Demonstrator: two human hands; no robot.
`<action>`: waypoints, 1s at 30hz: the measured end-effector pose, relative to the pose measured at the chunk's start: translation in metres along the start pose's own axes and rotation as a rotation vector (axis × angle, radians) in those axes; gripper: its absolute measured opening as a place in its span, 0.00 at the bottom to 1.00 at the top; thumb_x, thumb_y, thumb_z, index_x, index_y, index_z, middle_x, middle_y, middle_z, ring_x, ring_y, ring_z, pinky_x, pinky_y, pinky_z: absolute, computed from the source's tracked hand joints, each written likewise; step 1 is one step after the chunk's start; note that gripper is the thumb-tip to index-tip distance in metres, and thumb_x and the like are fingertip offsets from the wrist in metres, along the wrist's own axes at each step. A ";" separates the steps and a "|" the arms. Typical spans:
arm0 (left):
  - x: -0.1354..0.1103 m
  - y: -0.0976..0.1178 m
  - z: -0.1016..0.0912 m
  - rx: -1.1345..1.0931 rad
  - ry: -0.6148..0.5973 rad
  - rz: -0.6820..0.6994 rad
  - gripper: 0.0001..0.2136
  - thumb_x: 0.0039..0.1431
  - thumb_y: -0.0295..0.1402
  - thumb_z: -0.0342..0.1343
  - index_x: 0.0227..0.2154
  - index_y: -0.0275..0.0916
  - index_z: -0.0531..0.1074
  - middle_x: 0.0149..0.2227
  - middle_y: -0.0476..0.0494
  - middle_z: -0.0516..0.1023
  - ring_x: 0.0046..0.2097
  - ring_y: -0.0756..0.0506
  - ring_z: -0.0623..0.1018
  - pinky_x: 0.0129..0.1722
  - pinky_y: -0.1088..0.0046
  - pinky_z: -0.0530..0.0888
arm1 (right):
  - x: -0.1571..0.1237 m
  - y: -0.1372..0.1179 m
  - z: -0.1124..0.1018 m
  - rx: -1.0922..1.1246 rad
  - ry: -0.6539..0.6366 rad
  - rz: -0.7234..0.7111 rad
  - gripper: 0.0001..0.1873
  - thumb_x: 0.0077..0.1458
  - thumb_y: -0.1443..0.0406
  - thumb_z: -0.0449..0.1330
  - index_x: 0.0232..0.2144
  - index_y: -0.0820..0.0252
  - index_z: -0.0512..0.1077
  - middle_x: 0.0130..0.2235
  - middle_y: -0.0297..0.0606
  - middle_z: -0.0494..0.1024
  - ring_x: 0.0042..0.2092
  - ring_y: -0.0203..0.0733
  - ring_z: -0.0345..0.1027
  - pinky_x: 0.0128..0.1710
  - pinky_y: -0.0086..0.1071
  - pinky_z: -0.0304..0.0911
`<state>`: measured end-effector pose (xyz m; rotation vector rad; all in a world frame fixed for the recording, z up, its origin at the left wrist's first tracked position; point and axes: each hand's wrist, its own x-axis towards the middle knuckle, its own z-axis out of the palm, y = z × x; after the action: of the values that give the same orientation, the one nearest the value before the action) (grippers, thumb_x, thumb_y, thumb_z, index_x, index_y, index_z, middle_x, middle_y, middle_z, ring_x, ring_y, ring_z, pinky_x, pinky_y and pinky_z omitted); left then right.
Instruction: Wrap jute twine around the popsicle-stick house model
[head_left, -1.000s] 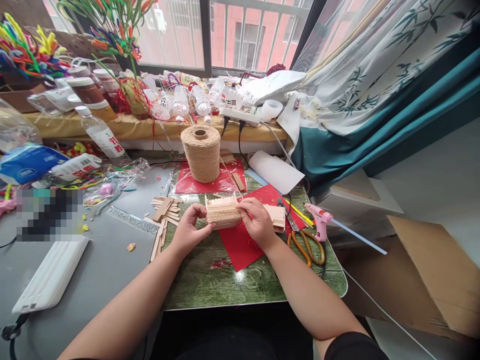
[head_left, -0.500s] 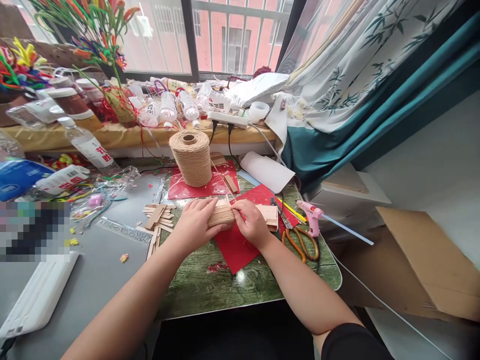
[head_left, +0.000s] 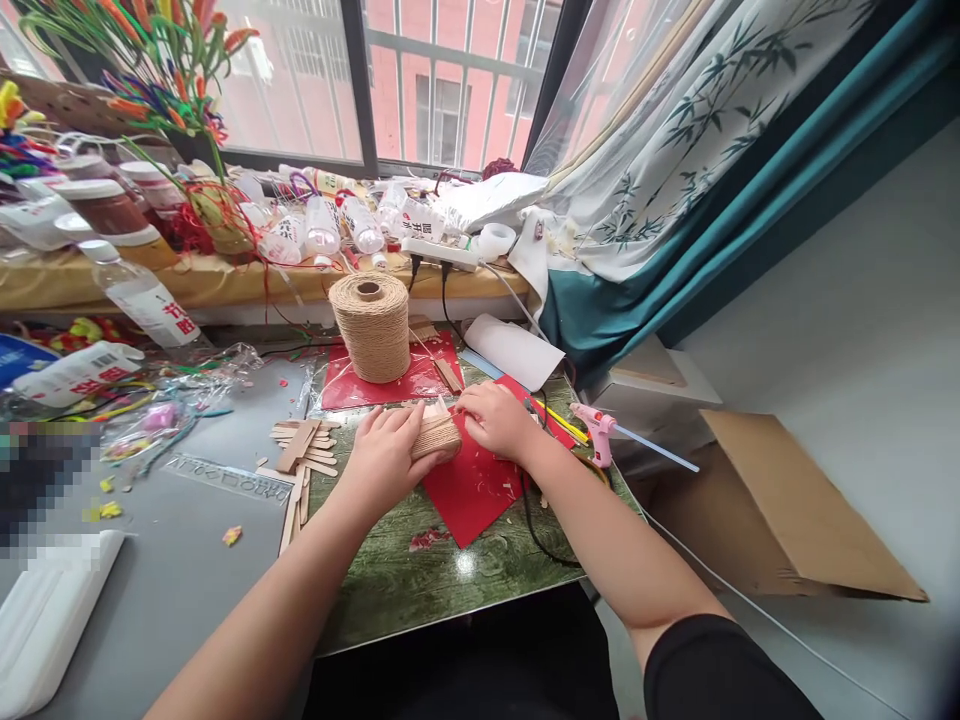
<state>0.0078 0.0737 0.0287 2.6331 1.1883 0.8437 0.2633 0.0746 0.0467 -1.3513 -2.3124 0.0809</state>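
Note:
My left hand (head_left: 386, 450) lies over a small wooden-stick piece wrapped in jute twine (head_left: 437, 436), fingers closed round its left side. My right hand (head_left: 495, 418) is pressed against the piece's right end, fingers curled on it. The piece rests on a sheet of red paper (head_left: 469, 487) over a green mat (head_left: 420, 580). A thin strand runs up from the piece to a big spool of jute twine (head_left: 373, 325) standing just behind it.
Loose wooden sticks (head_left: 304, 455) lie left of my hands. A pink glue gun (head_left: 600, 430) sits to the right with a black cord under my forearm. Bottles, pipe-cleaner flowers and a power strip (head_left: 439, 252) crowd the window ledge. A cardboard sheet (head_left: 780, 520) lies right.
My left hand has moved from the piece's left end to cover its top. My right hand shifted to the far end. The camera view has swung right, and my right arm now hides the scissors.

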 end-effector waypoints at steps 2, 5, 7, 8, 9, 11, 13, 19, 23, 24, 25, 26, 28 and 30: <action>-0.001 -0.001 0.001 0.040 0.003 0.002 0.35 0.65 0.53 0.62 0.69 0.40 0.67 0.57 0.29 0.79 0.58 0.27 0.77 0.64 0.43 0.64 | -0.008 0.000 0.002 0.015 0.009 -0.018 0.08 0.66 0.69 0.61 0.45 0.55 0.77 0.46 0.40 0.82 0.47 0.48 0.70 0.50 0.41 0.63; -0.003 -0.003 0.005 0.102 0.007 0.018 0.35 0.66 0.53 0.60 0.69 0.38 0.65 0.57 0.29 0.79 0.57 0.28 0.77 0.63 0.44 0.64 | -0.023 0.000 0.008 0.037 0.058 -0.029 0.07 0.71 0.64 0.58 0.44 0.57 0.76 0.43 0.41 0.80 0.45 0.47 0.69 0.49 0.40 0.63; -0.004 -0.005 0.007 0.116 0.013 0.021 0.36 0.66 0.53 0.60 0.70 0.38 0.65 0.57 0.29 0.79 0.57 0.28 0.77 0.63 0.44 0.64 | -0.030 -0.001 0.012 0.051 0.096 -0.016 0.09 0.73 0.63 0.56 0.43 0.57 0.76 0.42 0.42 0.79 0.45 0.47 0.69 0.50 0.40 0.63; -0.004 -0.005 0.008 0.115 0.014 0.023 0.36 0.66 0.54 0.60 0.69 0.38 0.65 0.57 0.29 0.79 0.57 0.28 0.77 0.63 0.44 0.64 | -0.033 -0.002 0.013 0.060 0.108 -0.008 0.09 0.73 0.63 0.56 0.43 0.57 0.76 0.42 0.42 0.79 0.45 0.47 0.69 0.50 0.40 0.63; -0.004 -0.005 0.009 0.109 0.014 0.022 0.35 0.67 0.54 0.59 0.69 0.38 0.65 0.58 0.29 0.79 0.57 0.28 0.77 0.63 0.44 0.63 | -0.035 -0.002 0.015 0.070 0.115 0.001 0.08 0.73 0.63 0.57 0.44 0.57 0.76 0.43 0.42 0.80 0.45 0.47 0.69 0.50 0.40 0.63; -0.004 -0.004 0.008 0.096 0.000 0.013 0.35 0.67 0.55 0.58 0.69 0.39 0.66 0.58 0.29 0.79 0.58 0.28 0.77 0.64 0.43 0.63 | -0.037 -0.006 0.018 0.083 0.124 0.019 0.08 0.73 0.65 0.57 0.45 0.56 0.77 0.44 0.42 0.80 0.45 0.47 0.69 0.49 0.40 0.63; -0.002 -0.003 0.005 0.082 -0.034 -0.007 0.35 0.68 0.56 0.57 0.69 0.40 0.66 0.60 0.30 0.78 0.60 0.29 0.76 0.65 0.43 0.62 | -0.036 -0.010 0.022 0.088 0.129 0.041 0.08 0.72 0.66 0.57 0.45 0.56 0.77 0.44 0.41 0.80 0.45 0.47 0.69 0.49 0.40 0.63; 0.003 -0.004 0.000 0.071 -0.123 -0.032 0.33 0.68 0.53 0.57 0.70 0.45 0.64 0.66 0.34 0.74 0.66 0.29 0.73 0.68 0.43 0.61 | -0.036 -0.029 0.041 0.119 0.136 0.139 0.11 0.69 0.71 0.52 0.41 0.58 0.74 0.40 0.43 0.79 0.43 0.49 0.68 0.47 0.40 0.63; 0.001 0.003 -0.005 0.121 -0.146 -0.053 0.34 0.68 0.52 0.57 0.71 0.44 0.61 0.68 0.32 0.71 0.68 0.28 0.70 0.69 0.42 0.61 | -0.045 -0.034 0.043 0.130 0.112 0.127 0.14 0.61 0.70 0.58 0.49 0.61 0.73 0.47 0.48 0.79 0.49 0.54 0.69 0.52 0.45 0.66; 0.001 0.006 -0.009 0.126 -0.149 -0.059 0.35 0.68 0.53 0.57 0.72 0.44 0.61 0.69 0.33 0.69 0.69 0.28 0.69 0.69 0.41 0.62 | -0.047 -0.034 0.042 0.133 0.107 0.123 0.17 0.59 0.69 0.59 0.51 0.61 0.72 0.49 0.48 0.79 0.51 0.55 0.69 0.53 0.46 0.67; 0.004 0.008 -0.015 0.124 -0.149 -0.067 0.35 0.68 0.54 0.56 0.72 0.45 0.60 0.70 0.33 0.68 0.70 0.28 0.67 0.69 0.42 0.62 | -0.049 -0.034 0.041 0.140 0.105 0.121 0.19 0.59 0.68 0.61 0.53 0.62 0.71 0.50 0.49 0.79 0.52 0.55 0.69 0.54 0.47 0.67; 0.009 0.010 -0.022 0.114 -0.142 -0.074 0.35 0.68 0.56 0.55 0.72 0.46 0.60 0.71 0.34 0.67 0.70 0.28 0.67 0.69 0.42 0.63 | -0.050 -0.034 0.039 0.152 0.104 0.121 0.20 0.60 0.65 0.62 0.54 0.62 0.71 0.51 0.49 0.78 0.52 0.56 0.69 0.55 0.47 0.67; 0.030 0.011 -0.038 0.087 -0.091 -0.087 0.32 0.70 0.56 0.51 0.71 0.47 0.61 0.70 0.35 0.68 0.70 0.31 0.67 0.68 0.46 0.65 | -0.052 -0.034 0.037 0.181 0.101 0.116 0.23 0.62 0.59 0.64 0.56 0.61 0.70 0.52 0.49 0.78 0.53 0.56 0.69 0.56 0.48 0.67; 0.064 0.007 -0.053 0.106 0.031 -0.090 0.28 0.70 0.55 0.51 0.67 0.48 0.66 0.67 0.37 0.72 0.68 0.32 0.69 0.69 0.48 0.64 | -0.052 -0.032 0.036 0.206 0.096 0.115 0.26 0.63 0.53 0.65 0.57 0.60 0.69 0.52 0.49 0.78 0.53 0.56 0.69 0.56 0.49 0.68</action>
<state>0.0180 0.1093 0.1032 2.6343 1.3849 0.8301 0.2438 0.0203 0.0050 -1.3510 -2.0835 0.2762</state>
